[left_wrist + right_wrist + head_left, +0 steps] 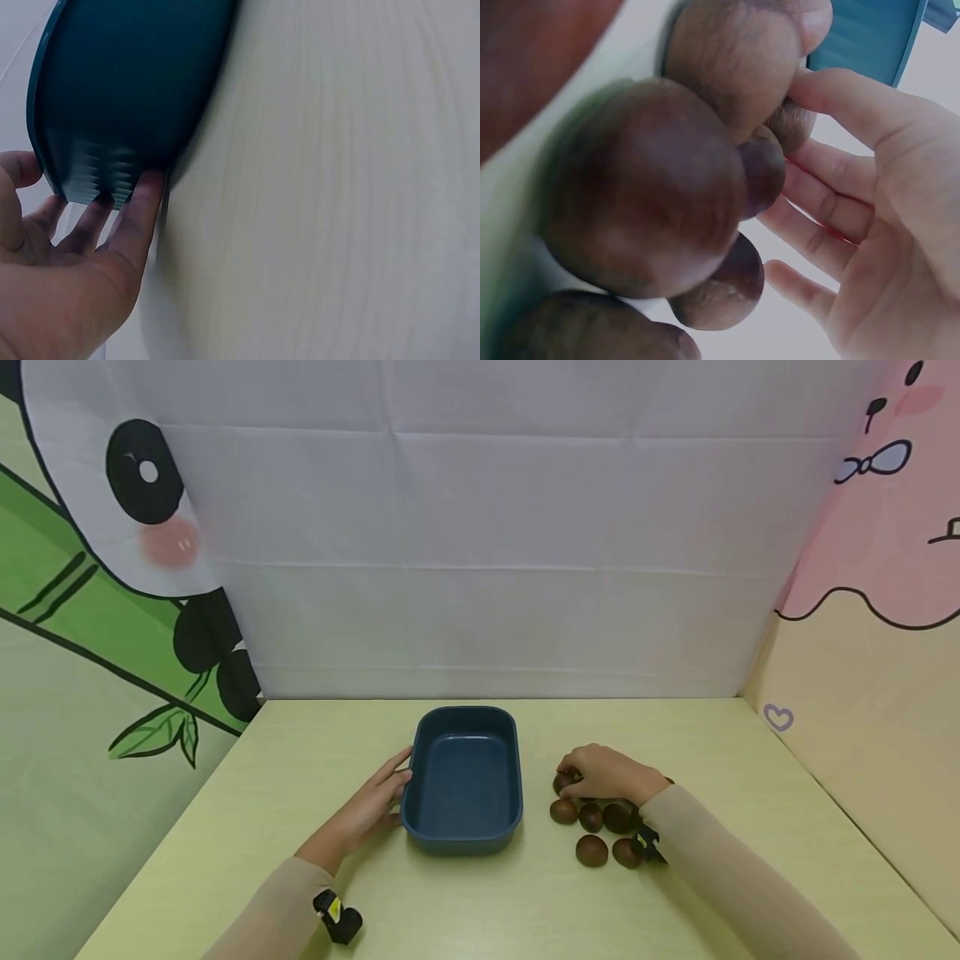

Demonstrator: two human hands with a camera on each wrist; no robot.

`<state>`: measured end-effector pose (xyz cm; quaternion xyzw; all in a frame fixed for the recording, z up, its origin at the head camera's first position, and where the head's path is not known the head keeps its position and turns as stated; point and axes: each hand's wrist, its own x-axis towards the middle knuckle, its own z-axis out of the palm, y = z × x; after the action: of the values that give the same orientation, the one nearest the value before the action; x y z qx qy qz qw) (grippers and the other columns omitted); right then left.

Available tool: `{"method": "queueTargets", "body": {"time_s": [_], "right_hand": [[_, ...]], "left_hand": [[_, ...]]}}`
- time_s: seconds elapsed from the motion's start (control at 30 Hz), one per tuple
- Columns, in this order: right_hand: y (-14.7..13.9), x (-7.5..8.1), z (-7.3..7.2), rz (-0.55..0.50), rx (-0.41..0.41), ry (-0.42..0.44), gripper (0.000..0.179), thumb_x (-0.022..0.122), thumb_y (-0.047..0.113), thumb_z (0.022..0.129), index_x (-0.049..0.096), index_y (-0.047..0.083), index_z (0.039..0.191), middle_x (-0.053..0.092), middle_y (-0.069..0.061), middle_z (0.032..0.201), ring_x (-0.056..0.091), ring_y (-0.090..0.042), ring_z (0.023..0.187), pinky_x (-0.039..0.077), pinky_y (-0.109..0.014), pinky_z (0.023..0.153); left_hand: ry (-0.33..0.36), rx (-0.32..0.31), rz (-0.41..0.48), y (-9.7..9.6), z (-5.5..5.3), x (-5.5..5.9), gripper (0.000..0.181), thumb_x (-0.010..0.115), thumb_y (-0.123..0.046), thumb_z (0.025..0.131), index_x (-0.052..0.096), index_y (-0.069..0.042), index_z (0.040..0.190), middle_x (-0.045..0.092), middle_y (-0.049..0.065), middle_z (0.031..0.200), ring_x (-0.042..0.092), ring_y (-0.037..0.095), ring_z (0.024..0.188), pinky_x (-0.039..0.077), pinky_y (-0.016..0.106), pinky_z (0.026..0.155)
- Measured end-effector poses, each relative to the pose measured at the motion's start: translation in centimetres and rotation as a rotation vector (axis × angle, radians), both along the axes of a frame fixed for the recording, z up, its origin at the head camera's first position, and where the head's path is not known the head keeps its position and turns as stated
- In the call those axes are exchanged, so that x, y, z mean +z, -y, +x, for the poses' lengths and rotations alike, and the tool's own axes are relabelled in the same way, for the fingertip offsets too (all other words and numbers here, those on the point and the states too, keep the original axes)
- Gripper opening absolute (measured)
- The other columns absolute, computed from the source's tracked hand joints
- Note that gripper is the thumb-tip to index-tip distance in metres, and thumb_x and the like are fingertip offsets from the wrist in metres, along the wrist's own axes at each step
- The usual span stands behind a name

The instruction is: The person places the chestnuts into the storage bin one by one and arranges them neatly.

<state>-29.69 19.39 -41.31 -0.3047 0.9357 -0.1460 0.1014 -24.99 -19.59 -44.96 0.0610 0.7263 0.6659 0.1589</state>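
A dark blue rectangular tray [461,846] stands on the table in the head view, with nothing inside it. My left hand [367,810] rests its extended fingers against the tray's left side; in the left wrist view these fingers touch the ribbed outer wall [97,169]. To the right of the tray, my right hand [611,774] reaches over a group of brown chestnuts [592,851]. Thumb and fingers pinch one chestnut [564,782] at the group's far left. In the right wrist view this chestnut [793,126] is partly hidden by others in front.
Several chestnuts lie close together under and in front of the right hand, some covered by the wrist. A white cloth [480,560] hangs behind the pale wooden table [480,914]. Printed side panels, one with a panda and one pink and cream [862,693], border the table.
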Motion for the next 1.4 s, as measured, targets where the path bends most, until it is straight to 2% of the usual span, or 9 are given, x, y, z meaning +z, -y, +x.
{"method": "queueTargets", "body": {"time_s": [0.13,0.27,0.4,0.7,0.9,1.0,1.1,1.27,1.4], "right_hand": [[0.0,0.5,-0.2,-0.018,-0.016,0.0,0.029,0.074,0.019,0.09,0.072,0.007,0.117,0.067,0.002,0.105,0.06,-0.018,0.094,0.05,-0.039,0.086],[0.2,1.6,-0.4,-0.061,-0.019,-0.001,0.029,0.072,0.019,0.092,0.072,0.008,0.119,0.067,0.0,0.109,0.062,-0.022,0.098,0.051,-0.039,0.087],[0.8,3.0,-0.6,-0.125,0.02,-0.027,0.029,0.072,0.021,0.093,0.071,0.008,0.119,0.067,0.0,0.112,0.063,-0.025,0.101,0.052,-0.039,0.088],[4.4,5.6,-1.5,-0.226,0.166,-0.096,0.024,0.071,0.019,0.094,0.072,0.006,0.115,0.067,0.002,0.105,0.064,-0.017,0.098,0.054,-0.034,0.087],[7.4,6.6,-2.4,-0.227,0.169,-0.021,0.04,0.072,0.026,0.095,0.067,0.005,0.129,0.067,0.001,0.113,0.065,-0.012,0.097,0.053,-0.029,0.085],[8.8,6.8,-3.3,-0.237,0.171,0.015,0.043,0.072,0.03,0.095,0.066,0.008,0.131,0.069,0.005,0.11,0.065,-0.008,0.096,0.052,-0.028,0.085],[10.1,6.5,-4.1,-0.242,0.168,0.019,0.044,0.072,0.033,0.094,0.066,0.008,0.131,0.069,0.005,0.111,0.064,-0.011,0.1,0.052,-0.03,0.087],[12.2,5.5,-5.4,-0.233,0.09,0.06,0.047,0.073,0.037,0.093,0.066,0.013,0.133,0.068,0.004,0.118,0.061,-0.014,0.11,0.05,-0.034,0.093],[13.6,4.8,-6.0,-0.283,0.039,0.142,0.043,0.072,0.035,0.094,0.067,0.014,0.132,0.069,0.003,0.118,0.064,-0.016,0.108,0.052,-0.036,0.092]], "left_hand": [[-0.009,-0.012,-0.008,0.1,0.1,0.1,0.06,0.041,-0.035,0.11,0.015,-0.024,0.163,0.039,0.025,0.152,0.042,0.04,0.138,0.043,0.055,0.104],[-0.009,-0.013,-0.011,0.1,0.2,0.3,0.06,0.041,-0.035,0.11,0.015,-0.024,0.163,0.039,0.025,0.152,0.042,0.04,0.138,0.042,0.055,0.104],[-0.008,-0.015,-0.006,0.1,0.2,0.3,0.06,0.041,-0.035,0.11,0.014,-0.024,0.163,0.04,0.025,0.152,0.043,0.04,0.137,0.043,0.055,0.104],[-0.003,0.004,0.002,0.1,0.0,0.2,0.059,0.042,-0.036,0.109,0.017,-0.026,0.162,0.038,0.022,0.154,0.044,0.038,0.137,0.043,0.054,0.104],[-0.009,-0.004,0.0,0.1,0.0,0.2,0.058,0.041,-0.033,0.11,0.017,-0.025,0.162,0.038,0.023,0.154,0.044,0.039,0.137,0.043,0.055,0.104],[-0.006,0.002,-0.002,0.0,0.0,0.3,0.058,0.042,-0.033,0.11,0.018,-0.026,0.162,0.039,0.022,0.153,0.045,0.038,0.136,0.043,0.054,0.103],[-0.006,0.009,-0.009,0.0,0.1,0.4,0.057,0.042,-0.033,0.11,0.019,-0.026,0.162,0.039,0.021,0.153,0.045,0.038,0.136,0.044,0.054,0.103],[0.002,-0.001,-0.011,0.0,0.0,0.4,0.057,0.041,-0.033,0.11,0.018,-0.026,0.162,0.034,0.022,0.156,0.043,0.039,0.137,0.045,0.053,0.102],[-0.003,-0.016,-0.011,0.0,0.0,0.4,0.058,0.039,-0.033,0.11,0.016,-0.023,0.162,0.029,0.024,0.158,0.041,0.041,0.138,0.044,0.054,0.103]]}}
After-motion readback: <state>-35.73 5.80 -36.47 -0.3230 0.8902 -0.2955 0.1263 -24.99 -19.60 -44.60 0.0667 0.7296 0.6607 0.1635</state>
